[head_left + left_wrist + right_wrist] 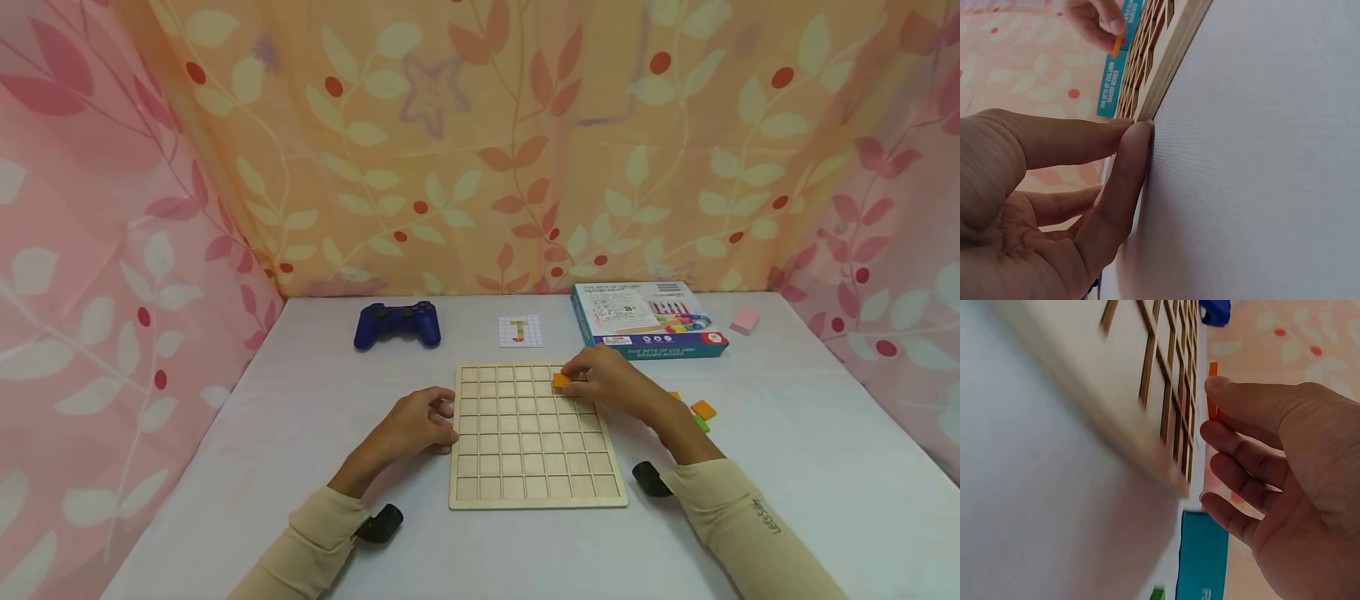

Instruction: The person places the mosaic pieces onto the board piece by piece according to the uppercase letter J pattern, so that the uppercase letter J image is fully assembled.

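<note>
On a white table (540, 558), a wooden grid board (532, 446) lies at centre.
Beyond its far right corner rests a printed box (648, 321). A person's left hand (420, 421) pinches the board's left edge between thumb and finger; the right hand (611, 382), over the far right squares, has thumb and finger clamped on an orange tile (560, 381), held just above the board.

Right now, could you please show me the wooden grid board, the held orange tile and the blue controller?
Wooden grid board (530, 442): head view, on a bare central square.
Held orange tile (560, 381): head view, on its uncovered part.
Blue controller (397, 317): head view, on its central body.
</note>
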A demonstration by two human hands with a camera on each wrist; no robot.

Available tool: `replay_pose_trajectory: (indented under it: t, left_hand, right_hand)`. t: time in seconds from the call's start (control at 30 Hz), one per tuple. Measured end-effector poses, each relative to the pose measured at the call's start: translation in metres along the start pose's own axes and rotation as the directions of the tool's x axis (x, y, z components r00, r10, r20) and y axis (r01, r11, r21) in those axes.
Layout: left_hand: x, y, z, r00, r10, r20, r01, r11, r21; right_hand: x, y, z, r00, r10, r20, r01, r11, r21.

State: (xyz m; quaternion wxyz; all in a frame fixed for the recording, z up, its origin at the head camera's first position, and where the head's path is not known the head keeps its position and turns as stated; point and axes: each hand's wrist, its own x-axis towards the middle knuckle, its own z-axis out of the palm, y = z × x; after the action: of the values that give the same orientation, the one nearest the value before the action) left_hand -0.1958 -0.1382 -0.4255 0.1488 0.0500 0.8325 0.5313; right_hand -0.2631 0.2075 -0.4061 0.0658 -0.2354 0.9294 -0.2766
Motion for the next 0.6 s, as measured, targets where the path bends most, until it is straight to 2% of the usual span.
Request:
replay_pose_trajectory:
  t: [0.3,0.6]
  left_hand:
    - [0.000,-0.001,-0.001,1.000,-0.002,0.011,0.002,1.000,-0.018]
    - [0.000,0.000,0.000,1.000,-0.003,0.009,0.003,1.000,-0.025]
  right_hand:
    - [0.028,-0.025,0.022,0.994,-0.110,0.028,0.111,0.993,-0.036]
    - [0.045,-0.041,0.038,0.971,-0.236,0.033,0.238,0.968,-0.083]
